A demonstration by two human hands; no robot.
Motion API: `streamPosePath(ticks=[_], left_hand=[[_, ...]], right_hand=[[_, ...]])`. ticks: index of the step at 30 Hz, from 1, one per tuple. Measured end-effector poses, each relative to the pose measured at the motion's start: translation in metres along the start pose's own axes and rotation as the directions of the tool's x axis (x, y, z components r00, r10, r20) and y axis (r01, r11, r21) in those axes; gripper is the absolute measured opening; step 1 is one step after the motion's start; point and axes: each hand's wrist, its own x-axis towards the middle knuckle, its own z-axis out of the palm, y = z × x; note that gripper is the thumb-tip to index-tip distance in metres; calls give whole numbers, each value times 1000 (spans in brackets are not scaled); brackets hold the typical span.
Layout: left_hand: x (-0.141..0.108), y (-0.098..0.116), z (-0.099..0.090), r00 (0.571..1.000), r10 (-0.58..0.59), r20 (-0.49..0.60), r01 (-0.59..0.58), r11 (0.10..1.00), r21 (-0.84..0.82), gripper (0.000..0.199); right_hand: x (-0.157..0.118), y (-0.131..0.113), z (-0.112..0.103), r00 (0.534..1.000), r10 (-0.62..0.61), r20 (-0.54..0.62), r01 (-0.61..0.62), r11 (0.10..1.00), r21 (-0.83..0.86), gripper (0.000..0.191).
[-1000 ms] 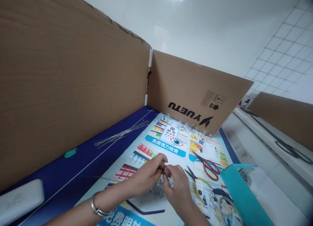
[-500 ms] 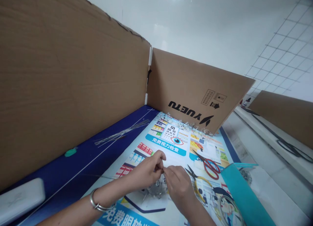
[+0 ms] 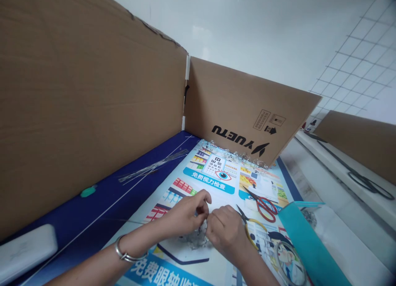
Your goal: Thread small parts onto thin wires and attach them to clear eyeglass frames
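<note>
My left hand (image 3: 185, 213), with a silver bangle (image 3: 123, 253) on its wrist, has thumb and forefinger curled together in a pinch. Right beside it, my right hand (image 3: 227, 232) is closed, its fingers folded in. The fingertips of both meet over a small tangle of shiny, silvery wire-like pieces (image 3: 198, 239) on the printed poster sheet (image 3: 188, 253). What the fingers pinch is too small to make out. Yellow-handled pliers (image 3: 251, 228) lie just right of my right hand, and red-handled scissors (image 3: 264, 207) are a little farther off.
Thin straight wires (image 3: 151, 167) lie on the blue cloth (image 3: 105, 211) at left, near a green blob (image 3: 88, 191) and a white case (image 3: 27, 253). Cardboard panels (image 3: 247, 100) wall the left and back. Clear tape roll (image 3: 289, 263) and teal folder (image 3: 312, 240) are at right.
My right hand has turned and its fingers have curled in more tightly against the left fingertips. My left hand has hardly moved. The view has shifted slightly.
</note>
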Motion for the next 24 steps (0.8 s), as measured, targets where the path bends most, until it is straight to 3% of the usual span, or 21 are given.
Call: streamPosePath(ticks=[4, 9, 13, 19, 24], left_hand=[[-1, 1, 0, 997, -62, -44, 60, 997, -46, 23], [-2, -4, 1, 995, 16, -96, -18, 1000, -19, 18], [-1, -8, 1, 997, 31, -74, -34, 999, -38, 20], [-2, -3, -2, 1000, 22, -14, -22, 1000, -7, 20], [-2, -2, -8, 997, 15, 77, -17, 1000, 25, 21]], right_hand=[[-4, 0, 7, 994, 112, -11, -110, 988, 109, 16], [-9, -2, 16, 968, 249, -43, -230, 940, 251, 10], [-9, -2, 12, 980, 178, -87, -162, 974, 159, 10], [-5, -1, -3, 999, 45, 26, -46, 999, 21, 13], [-2, -1, -9, 1000, 9, 20, -9, 1000, 18, 17]])
